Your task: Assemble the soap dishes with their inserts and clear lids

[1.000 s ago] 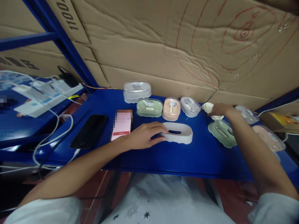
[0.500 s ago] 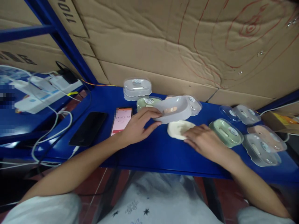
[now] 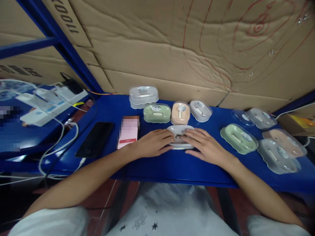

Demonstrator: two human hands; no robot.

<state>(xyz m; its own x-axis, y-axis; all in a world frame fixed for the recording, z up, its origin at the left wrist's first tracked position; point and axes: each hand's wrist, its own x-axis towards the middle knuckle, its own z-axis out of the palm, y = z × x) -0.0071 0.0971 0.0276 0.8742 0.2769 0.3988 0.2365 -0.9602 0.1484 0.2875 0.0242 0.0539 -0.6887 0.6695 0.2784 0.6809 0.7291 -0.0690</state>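
Observation:
A light grey soap dish (image 3: pixel 181 130) lies flat on the blue table in front of me, with a slot visible in its middle. My left hand (image 3: pixel 157 141) is closed on its left end, fingers over the rim and thumb at the near side. On the right end, my right hand (image 3: pixel 203 144) holds it, with the fingers laid across the top and the thumb low in front. The cream piece is out of sight; I cannot tell whether it is under the dish. Just behind stand lidded soap boxes: a green one (image 3: pixel 157 113), a peach one (image 3: pixel 180 113) and a grey one (image 3: pixel 201 110).
Stacked grey boxes (image 3: pixel 144 95) stand at the back left. To the right are a green box (image 3: pixel 238 139), a grey box (image 3: pixel 278 157), a peach box (image 3: pixel 285 142) and a clear lid (image 3: pixel 242 118). A lit phone (image 3: pixel 129 131), a black phone (image 3: pixel 94 139) and cables lie left.
The grey dish came down from its raised, tilted position onto the table. My right hand moved from the cream piece to the dish, and the cream piece is no longer visible.

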